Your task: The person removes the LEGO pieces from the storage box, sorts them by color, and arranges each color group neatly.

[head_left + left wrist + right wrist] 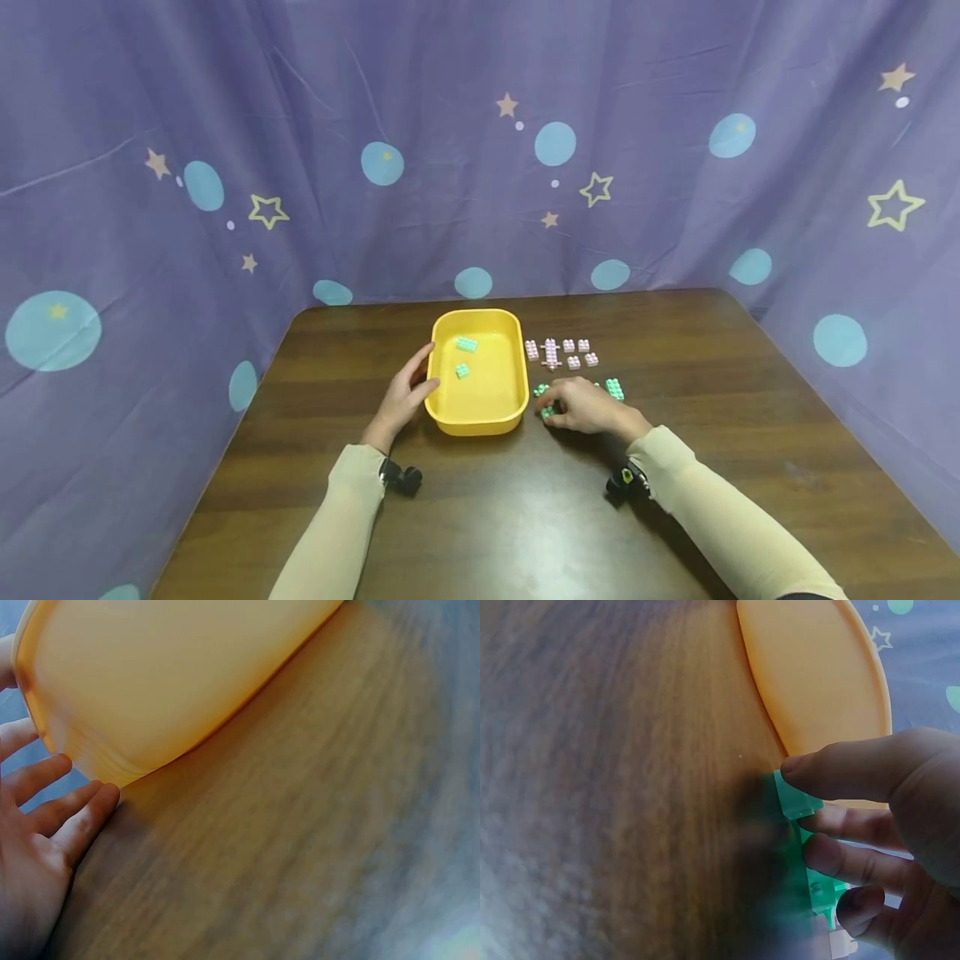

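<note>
My right hand [583,406] is low over the table at the right of the yellow tray [478,429]. Thumb and forefinger pinch a small green toy building block [796,799], also seen as a green block [548,412] in the head view. More green blocks [821,889] lie beyond it, partly covered by the fingers. At the tray's left side, my left hand [399,402] touches the wall with spread, nearly straight fingers. Inside the tray lie a longer green block [467,344] and a shorter green block [462,371].
Several pink blocks [573,362] and a pink piece with side pegs [551,353] lie behind the right hand. A green block [615,389] lies to its right. The wooden table [495,525] ends at a purple curtain [480,225] at the back.
</note>
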`<state>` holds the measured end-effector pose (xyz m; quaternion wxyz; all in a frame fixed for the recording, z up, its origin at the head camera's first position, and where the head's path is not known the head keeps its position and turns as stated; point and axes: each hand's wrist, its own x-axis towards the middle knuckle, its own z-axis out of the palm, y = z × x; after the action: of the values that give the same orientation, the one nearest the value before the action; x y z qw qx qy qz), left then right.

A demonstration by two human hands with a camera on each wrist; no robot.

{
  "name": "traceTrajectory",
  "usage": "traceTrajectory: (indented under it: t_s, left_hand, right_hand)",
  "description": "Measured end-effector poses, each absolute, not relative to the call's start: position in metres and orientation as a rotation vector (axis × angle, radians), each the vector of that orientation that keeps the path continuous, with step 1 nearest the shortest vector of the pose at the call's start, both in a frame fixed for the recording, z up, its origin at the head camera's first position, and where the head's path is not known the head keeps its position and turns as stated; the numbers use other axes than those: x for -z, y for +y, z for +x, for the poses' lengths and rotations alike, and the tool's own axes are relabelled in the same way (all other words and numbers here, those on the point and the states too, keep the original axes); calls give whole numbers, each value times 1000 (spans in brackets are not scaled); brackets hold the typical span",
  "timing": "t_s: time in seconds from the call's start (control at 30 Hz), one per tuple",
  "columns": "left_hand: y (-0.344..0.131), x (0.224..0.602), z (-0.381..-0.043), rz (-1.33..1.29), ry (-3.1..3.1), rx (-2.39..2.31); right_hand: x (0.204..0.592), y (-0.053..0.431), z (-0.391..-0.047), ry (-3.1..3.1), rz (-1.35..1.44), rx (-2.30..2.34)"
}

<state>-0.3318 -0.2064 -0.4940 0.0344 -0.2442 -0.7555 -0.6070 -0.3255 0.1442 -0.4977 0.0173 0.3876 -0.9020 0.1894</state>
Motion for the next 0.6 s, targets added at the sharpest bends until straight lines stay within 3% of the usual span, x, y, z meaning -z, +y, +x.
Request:
traceTrajectory:
  t_s: [0.6]
  left_hand:
    - [-207, 496, -334, -750, -2340, 1855]
  right_hand:
    - [498, 144, -322, -2802, 1185, -559]
